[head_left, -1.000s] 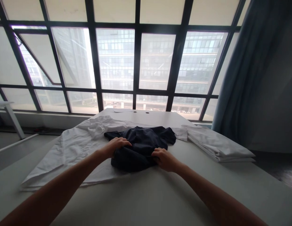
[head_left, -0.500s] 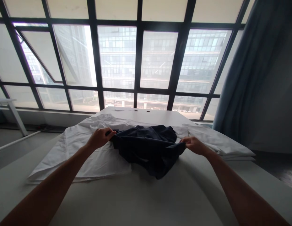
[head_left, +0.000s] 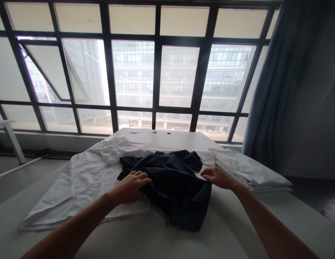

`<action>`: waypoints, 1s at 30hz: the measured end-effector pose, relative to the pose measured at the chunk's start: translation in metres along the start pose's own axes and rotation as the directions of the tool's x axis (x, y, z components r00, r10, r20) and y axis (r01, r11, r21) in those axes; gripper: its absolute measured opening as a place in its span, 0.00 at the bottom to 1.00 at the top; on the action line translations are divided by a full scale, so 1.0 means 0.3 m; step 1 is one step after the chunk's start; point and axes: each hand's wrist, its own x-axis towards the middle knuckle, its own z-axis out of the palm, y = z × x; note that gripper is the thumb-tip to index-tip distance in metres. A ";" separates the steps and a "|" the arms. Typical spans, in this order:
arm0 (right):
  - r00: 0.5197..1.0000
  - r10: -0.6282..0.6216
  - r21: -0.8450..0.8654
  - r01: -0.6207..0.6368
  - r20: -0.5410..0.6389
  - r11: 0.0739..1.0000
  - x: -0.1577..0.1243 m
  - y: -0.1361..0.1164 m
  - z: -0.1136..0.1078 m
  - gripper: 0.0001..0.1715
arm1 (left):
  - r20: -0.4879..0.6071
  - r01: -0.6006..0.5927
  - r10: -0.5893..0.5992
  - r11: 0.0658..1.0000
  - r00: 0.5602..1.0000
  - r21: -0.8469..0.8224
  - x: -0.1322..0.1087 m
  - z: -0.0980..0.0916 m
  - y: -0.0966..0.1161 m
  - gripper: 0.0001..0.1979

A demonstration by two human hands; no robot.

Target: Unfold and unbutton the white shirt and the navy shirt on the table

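Observation:
A dark navy short-sleeved shirt [head_left: 173, 190] lies crumpled on the pale table [head_left: 232, 230], partly over a wide white cloth garment [head_left: 83, 183]. My left hand [head_left: 131, 187] rests palm down on the shirt's left side, fingers over the fabric. My right hand [head_left: 216, 177] hovers at the shirt's right edge with curled fingers and holds nothing. Its fingertips are close to the navy fabric, though I cannot tell whether they touch it.
A stack of folded white cloth [head_left: 248, 171] lies at the table's right. Behind the table stand a large dark-framed window [head_left: 156, 72] and a blue curtain [head_left: 267, 93]. A white table leg [head_left: 12, 144] stands at far left.
Both hands have come down and toward me. My right hand has let go of the shirt's edge. The shirt now lies flatter on the table, with its lower part spread nearer me.

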 end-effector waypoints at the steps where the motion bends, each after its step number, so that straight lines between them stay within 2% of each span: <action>1: 0.999 -0.028 0.043 0.026 0.046 0.999 -0.001 -0.002 0.007 0.18 | 0.010 0.001 -0.001 1.000 1.000 0.030 0.004 0.021 -0.002 0.16; 3: 0.990 -0.080 0.115 0.067 0.113 0.991 -0.001 -0.001 0.024 0.22 | 0.021 -0.023 0.022 0.997 1.000 0.067 0.013 0.053 -0.006 0.07; 6: 0.984 -0.096 0.090 0.084 0.150 0.992 0.004 0.001 0.055 0.22 | -0.023 -0.055 0.055 0.998 0.998 0.011 0.028 0.057 -0.001 0.06; 9: 0.979 -0.104 0.035 0.100 0.175 0.994 0.012 -0.008 0.078 0.21 | -0.051 -0.005 0.000 0.995 0.999 -0.100 0.028 0.017 0.006 0.06; 11: 0.978 -0.103 0.009 0.103 0.182 0.995 0.013 -0.022 0.078 0.20 | 0.000 0.080 -0.082 0.977 0.997 -0.198 0.014 -0.022 0.009 0.09; 12: 0.975 -0.094 0.004 0.095 0.202 0.995 0.009 -0.030 0.071 0.19 | 0.065 0.128 -0.114 0.951 0.991 -0.281 0.002 -0.044 0.009 0.11; 14: 0.954 -0.045 0.011 0.044 0.296 0.999 -0.006 -0.048 0.042 0.18 | 0.273 0.217 -0.082 0.832 0.958 -0.510 -0.027 -0.092 0.012 0.15; 15: 0.925 -0.009 0.025 -0.001 0.380 1.000 -0.017 -0.056 0.021 0.17 | 0.387 0.259 0.003 0.739 0.922 -0.622 -0.041 -0.117 0.014 0.18; 17: 0.814 0.050 0.070 -0.110 0.579 0.991 -0.039 -0.072 -0.023 0.18 | 0.546 0.348 0.254 0.545 0.799 -0.763 -0.063 -0.164 0.017 0.25; 18: 0.756 0.055 0.097 -0.155 0.652 0.983 -0.048 -0.078 -0.041 0.20 | 0.562 0.377 0.355 0.469 0.747 -0.799 -0.067 -0.179 0.016 0.29; 19: 0.724 0.041 0.130 -0.179 0.689 0.975 -0.054 -0.084 -0.053 0.23 | 0.544 0.385 0.407 0.411 0.734 -0.826 -0.065 -0.186 0.014 0.33; 20: 0.727 0.020 0.164 -0.182 0.686 0.970 -0.055 -0.088 -0.057 0.26 | 0.505 0.367 0.392 0.377 0.769 -0.851 -0.059 -0.181 0.007 0.35; 21: 0.770 0.000 0.189 -0.156 0.638 0.969 -0.053 -0.091 -0.050 0.28 | 0.448 0.324 0.306 0.380 0.840 -0.867 -0.050 -0.164 -0.003 0.36; 22: 0.836 -0.018 0.194 -0.106 0.548 0.975 -0.048 -0.093 -0.035 0.28 | 0.366 0.267 0.161 0.434 0.916 -0.860 -0.039 -0.135 -0.016 0.35; 23: 0.900 -0.037 0.173 -0.043 0.434 0.984 -0.040 -0.093 -0.012 0.26 | 0.255 0.217 -0.002 0.537 0.967 -0.815 -0.028 -0.098 -0.033 0.32; 24: 0.946 -0.064 0.128 0.024 0.319 0.992 -0.031 -0.092 0.017 0.24 | 0.142 0.195 -0.134 0.672 0.981 -0.714 -0.018 -0.056 -0.051 0.29; 25: 0.970 -0.097 0.068 0.083 0.224 0.994 -0.021 -0.091 0.048 0.23 | 0.061 0.195 -0.196 0.791 0.979 -0.579 -0.011 -0.013 -0.069 0.25; 26: 0.979 -0.130 0.003 0.131 0.160 0.991 -0.013 -0.090 0.077 0.22 | 0.024 0.189 -0.200 0.870 0.979 -0.456 -0.006 0.025 -0.085 0.22; 28: 0.980 -0.162 -0.111 0.175 0.112 0.978 -0.002 -0.094 0.120 0.22 | 0.051 0.155 -0.147 0.946 0.988 -0.286 -0.003 0.074 -0.103 0.21; 30: 0.987 -0.108 -0.201 0.131 0.120 0.971 0.000 -0.110 0.129 0.23 | 0.112 0.124 -0.102 0.969 0.988 -0.211 -0.001 0.078 -0.101 0.19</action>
